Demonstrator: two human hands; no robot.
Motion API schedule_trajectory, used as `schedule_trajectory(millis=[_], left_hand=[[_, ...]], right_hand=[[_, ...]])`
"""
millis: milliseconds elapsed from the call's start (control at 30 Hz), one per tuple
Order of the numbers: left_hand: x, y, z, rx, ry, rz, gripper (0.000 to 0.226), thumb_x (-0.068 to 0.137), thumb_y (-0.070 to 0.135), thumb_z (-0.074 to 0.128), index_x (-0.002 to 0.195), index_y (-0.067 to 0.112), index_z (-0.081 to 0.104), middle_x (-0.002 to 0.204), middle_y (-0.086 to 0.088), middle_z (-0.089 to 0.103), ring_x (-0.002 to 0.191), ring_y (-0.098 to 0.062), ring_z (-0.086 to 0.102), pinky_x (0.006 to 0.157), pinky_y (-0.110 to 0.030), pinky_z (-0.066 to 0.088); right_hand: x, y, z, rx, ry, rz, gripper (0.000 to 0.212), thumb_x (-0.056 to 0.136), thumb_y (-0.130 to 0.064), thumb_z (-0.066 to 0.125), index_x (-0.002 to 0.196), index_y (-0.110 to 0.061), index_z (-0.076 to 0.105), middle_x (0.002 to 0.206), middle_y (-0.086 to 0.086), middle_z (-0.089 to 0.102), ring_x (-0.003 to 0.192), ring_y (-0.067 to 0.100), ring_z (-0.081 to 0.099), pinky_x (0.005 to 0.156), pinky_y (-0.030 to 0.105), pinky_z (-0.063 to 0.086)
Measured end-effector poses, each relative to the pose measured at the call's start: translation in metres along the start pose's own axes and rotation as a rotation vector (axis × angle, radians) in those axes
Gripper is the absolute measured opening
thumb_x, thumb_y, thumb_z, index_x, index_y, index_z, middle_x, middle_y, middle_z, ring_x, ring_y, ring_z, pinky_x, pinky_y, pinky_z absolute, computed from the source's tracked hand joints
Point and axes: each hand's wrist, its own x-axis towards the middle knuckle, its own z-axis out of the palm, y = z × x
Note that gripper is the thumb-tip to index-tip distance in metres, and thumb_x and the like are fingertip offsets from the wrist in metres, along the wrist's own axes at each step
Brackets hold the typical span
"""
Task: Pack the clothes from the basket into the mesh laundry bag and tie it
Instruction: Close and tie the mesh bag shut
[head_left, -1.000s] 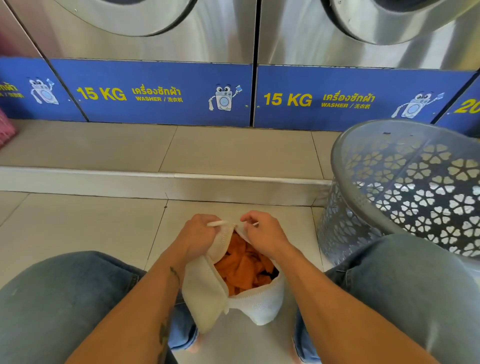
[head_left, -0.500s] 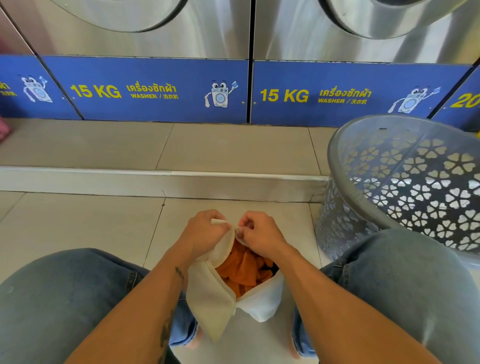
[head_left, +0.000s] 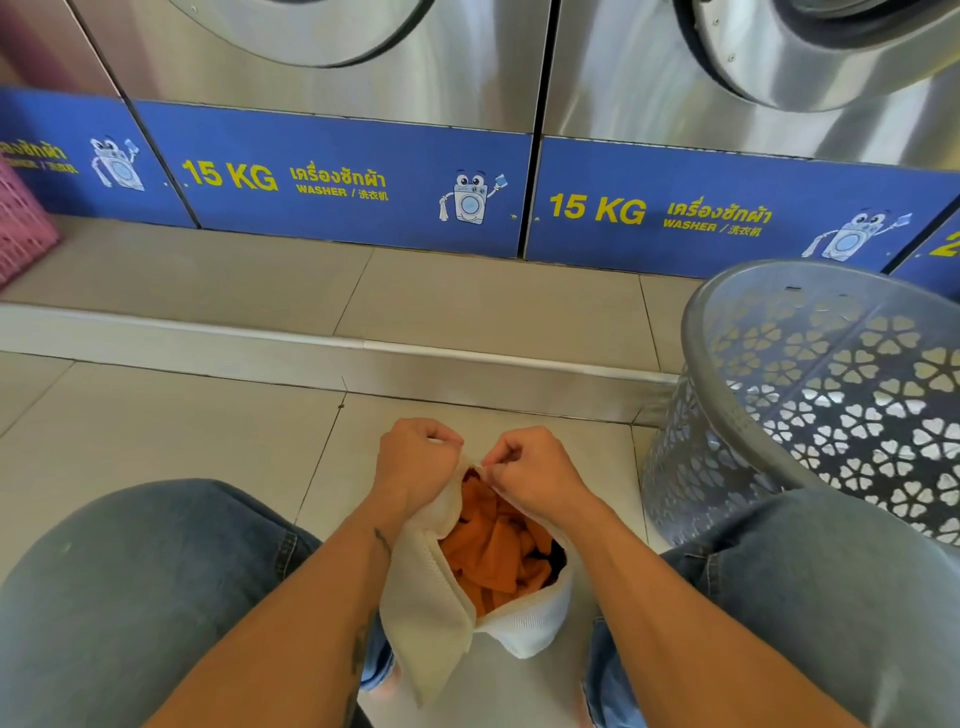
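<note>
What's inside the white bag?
Orange clothes fill the white mesh bag, with something dark at the right edge. Whatever lies beneath them is covered. Both hands, left and right, pinch its top.

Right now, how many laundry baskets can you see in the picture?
2. A grey basket with cut-out holes stands on the floor at the right, beside the person's knee. A pink basket sits at the far left edge, only partly visible. More may be outside the view.
</note>
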Motion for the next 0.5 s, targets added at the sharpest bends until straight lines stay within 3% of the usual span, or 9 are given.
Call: schedule_trajectory(millis=[133,233,367,500], left_hand=[[0.002,0.003,0.003,-0.131,0.084,-0.059,0.019,0.082,0.010,0.063,0.085,0.022,0.077,0.088,0.010,0.070,0.074,-0.002,0.059,0.055,-0.015,0.039],[0.009,0.004,0.001,-0.259,0.166,-0.171,0.023,0.083,0.005,0.060,0.083,0.023,0.075,0.088,0.007,0.072,0.063,-0.008,0.059,0.051,-0.020,0.044],[0.023,0.000,-0.015,-0.414,0.317,-0.303,0.020,0.083,0.004,0.061,0.087,0.020,0.074,0.094,0.002,0.070,0.079,-0.010,0.061,0.058,-0.020,0.043],[0.030,-0.004,-0.021,-0.395,0.259,-0.256,0.026,0.085,0.014,0.062,0.109,0.020,0.069,0.112,0.000,0.065,0.093,-0.017,0.060,0.078,-0.031,0.051]], right_hand=[[0.000,-0.007,-0.006,-0.099,0.033,-0.088,0.031,0.079,-0.001,0.070,0.062,-0.027,0.069,0.077,-0.005,0.073,0.075,0.009,0.068,0.063,0.019,0.052],[-0.001,-0.003,-0.008,-0.119,0.041,-0.102,0.026,0.077,0.000,0.067,0.063,-0.022,0.070,0.075,-0.003,0.072,0.073,0.010,0.067,0.063,0.022,0.055],[-0.003,0.008,-0.009,-0.103,0.030,-0.039,0.019,0.074,-0.001,0.067,0.065,-0.017,0.072,0.073,-0.004,0.072,0.071,0.009,0.067,0.062,0.023,0.056],[0.000,0.018,-0.011,0.005,0.058,0.068,0.026,0.075,0.000,0.071,0.059,-0.021,0.069,0.073,-0.002,0.072,0.072,0.013,0.068,0.062,0.025,0.054]])
